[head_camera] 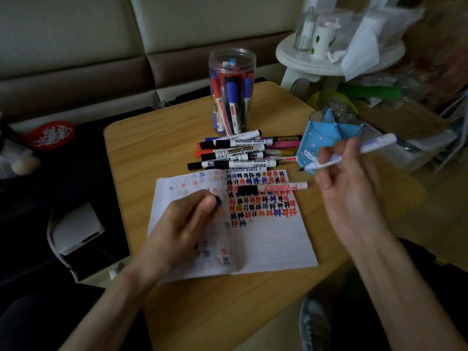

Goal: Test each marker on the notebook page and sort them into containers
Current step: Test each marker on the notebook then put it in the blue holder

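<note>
The right hand (347, 178) grips an uncapped marker (354, 153) just right of the notebook (266, 239), ready for testing, while the left hand (187, 219) pins the page, pinching the blue cap (217, 201).

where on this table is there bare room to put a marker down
Bare table lies between the notebook and the near edge, and along the left edge, left of the clear jar. Crowded: the marker pile fills the space from jar to notebook, beside the blue holder.
</note>
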Available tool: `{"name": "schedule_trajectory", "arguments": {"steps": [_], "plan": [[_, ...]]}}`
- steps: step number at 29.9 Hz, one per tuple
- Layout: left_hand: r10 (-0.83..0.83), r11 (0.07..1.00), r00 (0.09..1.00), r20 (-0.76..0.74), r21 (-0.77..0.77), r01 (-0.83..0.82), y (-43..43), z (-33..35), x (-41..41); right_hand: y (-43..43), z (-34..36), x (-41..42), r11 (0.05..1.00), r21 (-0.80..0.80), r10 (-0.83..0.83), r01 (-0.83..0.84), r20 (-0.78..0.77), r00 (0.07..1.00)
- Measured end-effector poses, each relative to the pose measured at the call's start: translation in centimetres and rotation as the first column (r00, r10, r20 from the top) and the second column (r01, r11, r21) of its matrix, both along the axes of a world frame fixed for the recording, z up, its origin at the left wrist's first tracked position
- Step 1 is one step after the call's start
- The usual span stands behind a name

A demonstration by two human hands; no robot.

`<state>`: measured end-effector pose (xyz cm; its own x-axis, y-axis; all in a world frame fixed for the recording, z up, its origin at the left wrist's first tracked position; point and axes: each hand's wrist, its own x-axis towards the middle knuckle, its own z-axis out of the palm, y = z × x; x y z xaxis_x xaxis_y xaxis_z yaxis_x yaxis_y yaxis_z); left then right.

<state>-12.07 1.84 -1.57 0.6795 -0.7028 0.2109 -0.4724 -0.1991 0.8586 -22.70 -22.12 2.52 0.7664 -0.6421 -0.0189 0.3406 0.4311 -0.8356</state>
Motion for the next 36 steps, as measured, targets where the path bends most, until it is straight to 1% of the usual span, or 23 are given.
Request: {"name": "schedule_trajectory", "arguments": {"steps": [2,4,8,11,14,17,21,24,27,29,31,36], "plan": [[0.027,0.999,0.999,0.043,0.045,-0.029,-0.3,-0.2,-0.3,0.9,-1.2,0.0,0.994,-0.074,0.078,-0.081,-0.052,0.996],[0.044,0.997,0.998,0.038,0.066,-0.046,-1.2,-0.4,-0.5,2.8,-2.5,0.4,0.976,-0.166,0.125,-0.142,-0.107,0.986],[0.084,0.985,0.987,0.136,0.139,-0.103,-1.5,-1.2,-0.3,3.8,-3.9,0.4,0.949,-0.268,0.133,-0.163,-0.127,0.983],[0.095,0.973,0.980,0.172,0.191,-0.128,-1.4,-1.5,-0.2,4.1,-4.9,-0.2,0.919,-0.343,0.150,-0.192,-0.146,0.978],[0.089,0.973,0.979,0.184,0.192,-0.125,-1.6,-1.4,-0.1,4.3,-5.6,-0.7,0.901,-0.398,0.091,-0.174,-0.220,0.971],[0.098,0.976,0.978,0.186,0.175,-0.131,-1.6,-1.3,-0.2,4.7,-5.6,-0.7,0.899,-0.425,0.018,-0.107,-0.209,0.978],[0.103,0.981,0.987,0.124,0.154,-0.121,-1.5,-1.3,0.4,4.9,-6.1,-0.4,0.890,-0.442,0.011,-0.108,-0.217,0.976],[0.089,0.982,0.989,0.118,0.158,-0.107,-1.4,-1.5,0.7,5.1,-6.7,-0.3,0.877,-0.469,-0.011,-0.103,-0.234,0.972],[0.092,0.984,0.990,0.103,0.144,-0.106,-1.4,-1.7,0.8,5.1,-7.3,-0.2,0.824,-0.562,-0.096,-0.069,-0.259,0.961],[0.098,0.985,0.990,0.100,0.129,-0.111,-1.4,-1.8,0.8,5.0,-7.5,-0.3,0.801,-0.594,-0.121,-0.080,-0.292,0.949],[0.098,0.985,0.991,0.091,0.136,-0.110,-1.3,-1.9,1.0,4.8,-7.6,-0.3,0.799,-0.594,-0.128,-0.095,-0.321,0.938],[0.100,0.983,0.992,0.076,0.145,-0.111,-1.2,-1.7,1.3,5.0,-7.5,-0.3,0.780,-0.614,-0.122,-0.121,-0.339,0.933]]}}
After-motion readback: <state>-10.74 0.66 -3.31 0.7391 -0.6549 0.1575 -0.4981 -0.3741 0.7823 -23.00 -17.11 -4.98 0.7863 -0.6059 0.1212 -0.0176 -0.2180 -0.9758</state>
